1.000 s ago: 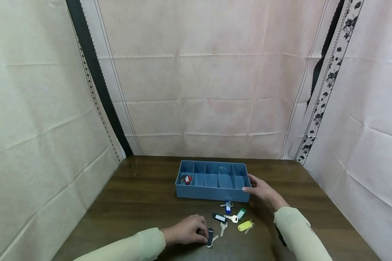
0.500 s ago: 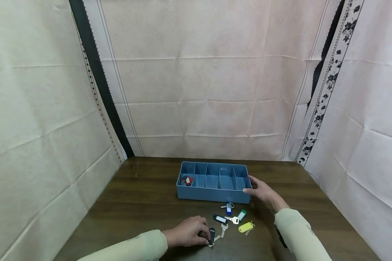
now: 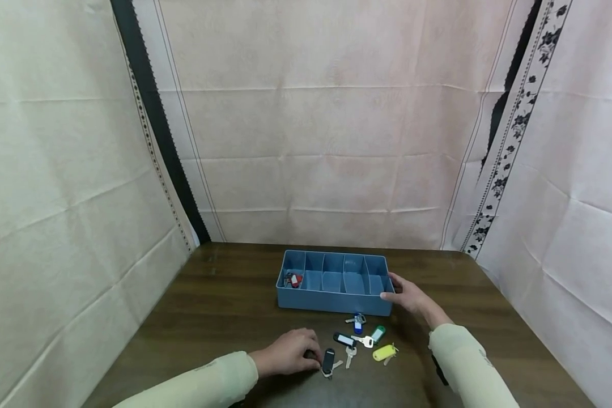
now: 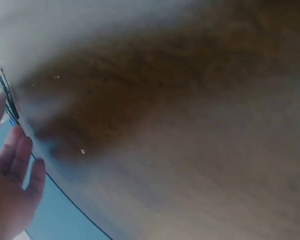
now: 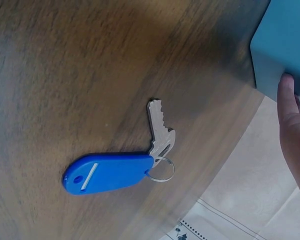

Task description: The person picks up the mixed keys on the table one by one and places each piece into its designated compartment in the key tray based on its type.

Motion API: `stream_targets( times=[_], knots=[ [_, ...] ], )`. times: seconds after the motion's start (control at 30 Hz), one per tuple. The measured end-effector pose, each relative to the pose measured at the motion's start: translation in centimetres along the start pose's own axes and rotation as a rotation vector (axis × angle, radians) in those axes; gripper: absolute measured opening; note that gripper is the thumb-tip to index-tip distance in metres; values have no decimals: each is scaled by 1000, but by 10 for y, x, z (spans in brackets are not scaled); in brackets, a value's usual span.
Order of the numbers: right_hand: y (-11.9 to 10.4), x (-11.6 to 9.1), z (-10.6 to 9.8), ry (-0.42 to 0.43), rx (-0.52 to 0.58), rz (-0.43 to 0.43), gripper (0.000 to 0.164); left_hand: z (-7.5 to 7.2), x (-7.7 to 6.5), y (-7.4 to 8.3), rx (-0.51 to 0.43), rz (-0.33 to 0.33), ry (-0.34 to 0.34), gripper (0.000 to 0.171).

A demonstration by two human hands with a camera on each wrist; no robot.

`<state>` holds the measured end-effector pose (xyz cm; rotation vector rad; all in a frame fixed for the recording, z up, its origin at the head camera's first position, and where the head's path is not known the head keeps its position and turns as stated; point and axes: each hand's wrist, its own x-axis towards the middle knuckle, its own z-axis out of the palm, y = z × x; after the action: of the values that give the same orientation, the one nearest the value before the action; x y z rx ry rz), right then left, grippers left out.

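My left hand (image 3: 288,352) pinches the left edge of a black key tag (image 3: 328,361) by the fingertips; a small key hangs on its ring. Seen edge-on in the left wrist view, this key tag (image 4: 10,102) lies at the fingertips. My right hand (image 3: 413,297) holds the right end of a blue box (image 3: 331,300) with several compartments, its thumb along the front wall. A red key tag (image 3: 296,280) with keys lies in the leftmost compartment. In front of the box lies a blue key tag (image 5: 110,173) with a key on its ring.
Right of the left hand, another black key tag (image 3: 344,340), a green key tag (image 3: 378,334) and a yellow key tag (image 3: 384,352) lie with keys on the brown table (image 3: 224,306). Pale cloth (image 3: 331,170) hangs behind the table and at both sides.
The left hand and the black key tag have shifted slightly away from the table's near side, and the key tag has turned a little. The right hand and box stay put.
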<state>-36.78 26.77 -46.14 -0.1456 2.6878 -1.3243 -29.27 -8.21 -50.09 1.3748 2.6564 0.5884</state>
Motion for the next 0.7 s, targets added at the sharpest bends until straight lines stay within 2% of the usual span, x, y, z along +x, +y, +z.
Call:
stream_targets(
  times=[0.13, 0.23, 0.3, 0.43, 0.53, 0.7],
  knots=[
    [-2, 0, -1, -6, -7, -3, 92, 0, 1, 2, -41, 42, -55, 23],
    [-3, 0, -2, -6, -7, -1, 92, 1, 4, 4, -1, 81, -80, 29],
    [-2, 0, -2, -8, -12, -4, 92, 3, 5, 5, 43, 104, -82, 27],
    [2, 2, -1, -4, -12, -11, 93, 4, 7, 8, 88, 107, -63, 15],
    [4, 2, 0, -7, -10, -16, 95, 3, 7, 8, 90, 95, -50, 8],
    [5, 2, 0, -10, -4, -13, 96, -2, 9, 5, 74, 72, -5, 8]
  ],
)
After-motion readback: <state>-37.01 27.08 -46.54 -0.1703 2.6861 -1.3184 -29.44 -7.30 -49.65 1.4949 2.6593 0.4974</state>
